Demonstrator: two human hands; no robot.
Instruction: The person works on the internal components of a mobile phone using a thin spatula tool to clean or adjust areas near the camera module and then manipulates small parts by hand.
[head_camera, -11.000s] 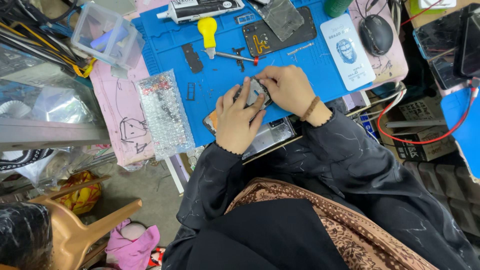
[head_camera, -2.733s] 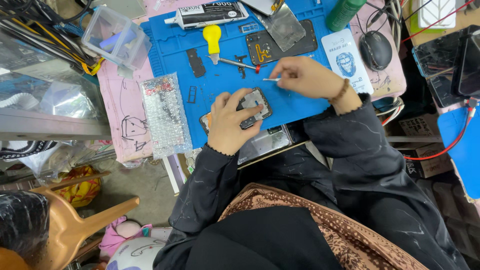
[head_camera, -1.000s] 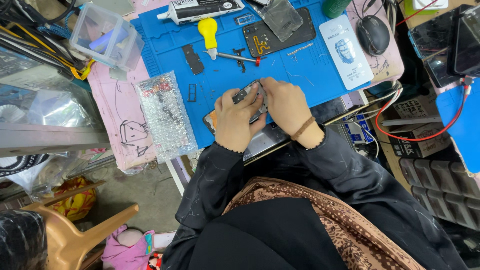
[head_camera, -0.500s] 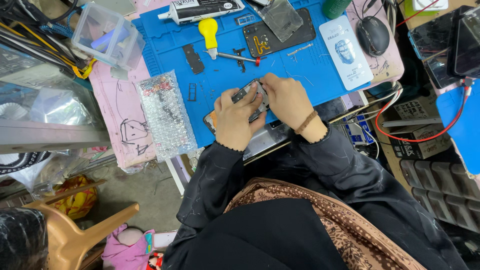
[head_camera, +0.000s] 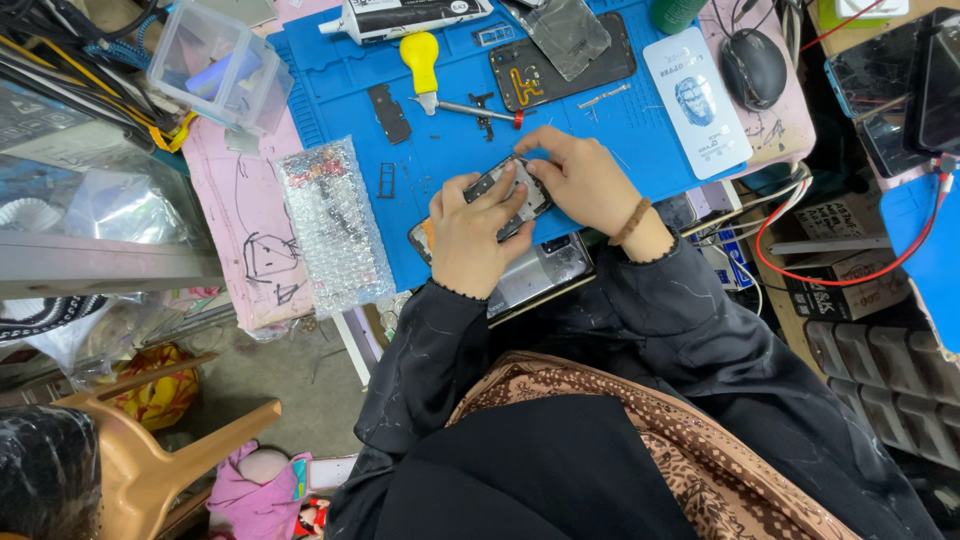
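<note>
Shifted slightly since half a second ago: both hands, with right hand (head_camera: 585, 182) fingertips now pinching the upper end of the opened phone (head_camera: 505, 192). Left hand (head_camera: 472, 235) pressed flat over its lower half, fingers close together. Phone lying on blue mat (head_camera: 620, 120), just below yellow-handled screwdriver (head_camera: 432, 72); bubble wrap (head_camera: 333, 225) left of it.

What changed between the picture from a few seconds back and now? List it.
The right hand came back from the right part of the blue mat, where its fingers pinched a small part, to the opened phone and now presses on its upper end. The left hand stays on the phone. The yellow-handled screwdriver and bubble wrap lie as before.
</note>
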